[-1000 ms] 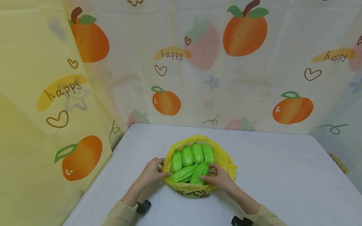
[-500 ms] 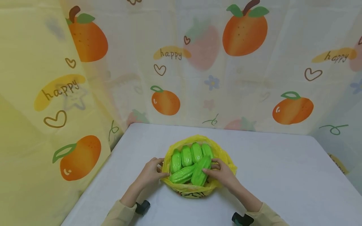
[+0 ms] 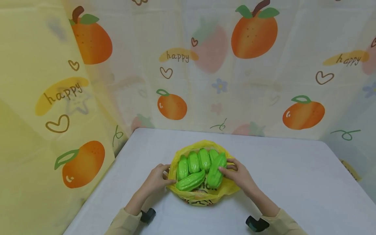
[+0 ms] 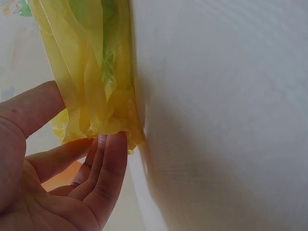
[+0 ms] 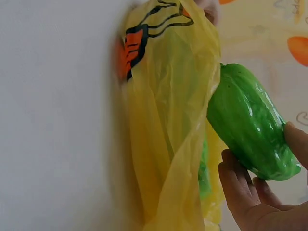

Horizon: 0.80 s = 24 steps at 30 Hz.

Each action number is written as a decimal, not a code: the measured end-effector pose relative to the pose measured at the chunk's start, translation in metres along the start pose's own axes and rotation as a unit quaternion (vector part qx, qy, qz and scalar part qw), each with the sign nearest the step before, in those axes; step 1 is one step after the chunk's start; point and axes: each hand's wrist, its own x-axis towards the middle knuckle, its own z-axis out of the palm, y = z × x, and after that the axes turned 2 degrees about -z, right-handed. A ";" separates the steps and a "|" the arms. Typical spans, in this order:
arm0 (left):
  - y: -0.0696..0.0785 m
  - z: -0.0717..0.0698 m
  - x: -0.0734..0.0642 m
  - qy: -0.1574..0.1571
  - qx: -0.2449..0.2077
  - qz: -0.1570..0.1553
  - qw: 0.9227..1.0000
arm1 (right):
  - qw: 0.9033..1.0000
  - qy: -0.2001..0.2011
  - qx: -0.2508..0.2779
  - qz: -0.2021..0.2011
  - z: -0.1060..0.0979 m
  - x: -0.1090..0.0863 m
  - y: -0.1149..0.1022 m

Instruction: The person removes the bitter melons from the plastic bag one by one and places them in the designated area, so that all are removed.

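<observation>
In the head view, a yellow plastic bag [image 3: 232, 187] lies spread open on the table, with several glossy green ridged gourds [image 3: 193, 162] in it. Four fingers and thumb of my right hand [image 3: 241, 174] grip one green gourd [image 3: 216, 173], raised and tilted over the bag's right part. The right wrist view shows this green gourd [image 5: 252, 122] beside the bag's wall, thumb on one side and fingers on the other. My left hand [image 3: 157, 179] pinches the bag's left rim; in the left wrist view its thumb and fingertips touch the yellow bag [image 4: 94, 96].
The bag stands on a white-covered table [image 3: 293, 182]. A fruit-printed curtain [image 3: 205, 98] hangs behind and a yellowish one [image 3: 26, 163] along the left. Another green gourd [image 3: 191, 181] lies across the front of the row, and dark print shows on the bag's floor.
My right hand has moved right and slightly away from me, lifting the green gourd off the one beside it and baring the bag's printed floor. The left hand has stayed at the rim.
</observation>
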 end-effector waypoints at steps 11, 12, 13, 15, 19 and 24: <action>0.000 0.000 0.000 -0.002 0.002 0.009 1.000 | 1.000 0.003 -0.003 -0.014 -0.016 -0.001 -0.004; -0.001 -0.001 0.000 -0.004 0.004 0.011 1.000 | 1.000 0.006 -0.006 -0.014 -0.017 -0.001 -0.004; -0.001 -0.001 0.000 -0.004 0.003 0.012 1.000 | 1.000 0.008 -0.009 -0.014 -0.019 -0.001 -0.005; -0.001 -0.001 0.000 -0.004 0.003 0.013 1.000 | 1.000 0.010 -0.013 -0.014 -0.023 -0.001 -0.005; -0.001 0.000 0.001 -0.001 -0.003 0.003 1.000 | 1.000 0.014 -0.018 -0.010 -0.031 -0.001 -0.007; -0.003 0.002 0.002 0.004 -0.003 0.003 1.000 | 0.999 0.019 -0.027 -0.001 -0.041 -0.001 -0.007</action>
